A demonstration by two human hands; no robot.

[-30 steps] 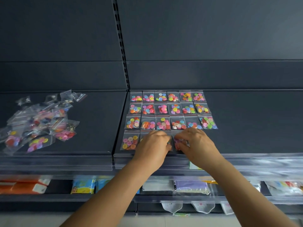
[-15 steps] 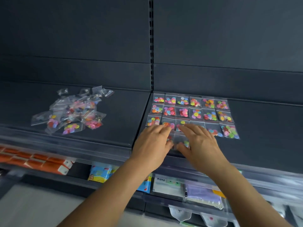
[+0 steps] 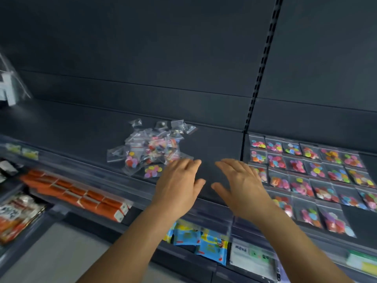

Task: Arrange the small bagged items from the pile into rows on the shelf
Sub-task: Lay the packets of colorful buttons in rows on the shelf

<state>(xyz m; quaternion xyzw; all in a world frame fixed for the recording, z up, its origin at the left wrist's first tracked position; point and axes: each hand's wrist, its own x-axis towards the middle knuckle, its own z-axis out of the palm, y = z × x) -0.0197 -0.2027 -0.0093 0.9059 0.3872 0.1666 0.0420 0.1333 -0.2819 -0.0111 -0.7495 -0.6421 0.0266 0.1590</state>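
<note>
Dark store shelving, grey back panels split by a slotted upright. Nearest, on the lower tier: blue snack packs centre, a white labelled bag to their right, orange packages in a row at left. Above these, over the front edge of the dark shelf, two bare hands side by side, apart from each other: left hand with fingers straight and relaxed, holding nothing, fingertips at the near right edge of the pile; right hand likewise spread and empty, just left of the rows. Pile of clear little bags of coloured discs heaped left of centre on the shelf. Rows laid flat on the right section, past the upright: four ranks, nearest rank shorter. Far left, a blurred clear package hanging.
</note>
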